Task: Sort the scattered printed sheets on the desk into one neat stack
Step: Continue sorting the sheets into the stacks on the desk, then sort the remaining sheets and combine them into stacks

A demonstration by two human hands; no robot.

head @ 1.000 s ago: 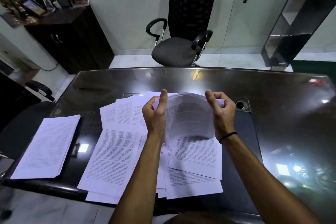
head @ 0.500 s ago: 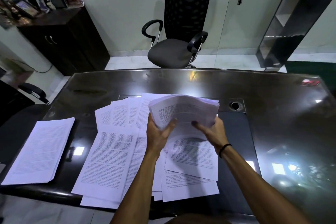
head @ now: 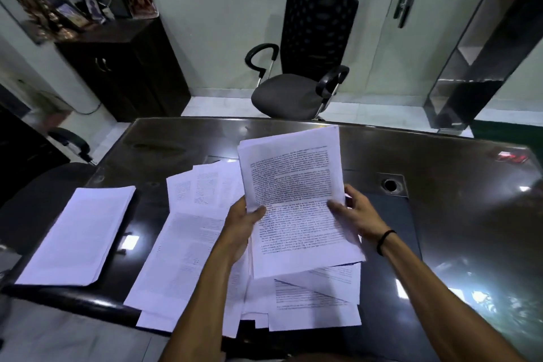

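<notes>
Above the middle of the desk (head: pixel 440 244), the bundle of sheets (head: pixel 293 209) now stands nearly flat to the camera, top page face-up and readable as lines of print. A second ago it was bowed into an arch between the two hands; half a second ago it was mid-turn, gripped from below. The flex is gone.

Left hand (head: pixel 244 223): thumb curled over the left edge of the top page, fingers hidden behind the bundle. Right hand (head: pixel 352 211): thumb lies on the page face near the right edge, fingers curled round behind. Both hold the bundle clear of the desk; its lower edge overlaps the loose sheets (head: pixel 188 244) in view, contact cannot be told.

Bundle edges: not square. Corners at the lower right fan out past one another.

Loose sheets lie spread under and left of the forearms, overlapping, some hanging over the near edge. A separate stack (head: pixel 76 235) sits at the left end, apart from the spread, unchanged across the three frames.

Judgement: the gathered bundle has been loosened and turned for squaring; it needs tapping edge-down before it joins anything. Most of the spread is not yet collected, so the task is well short of half done.
</notes>
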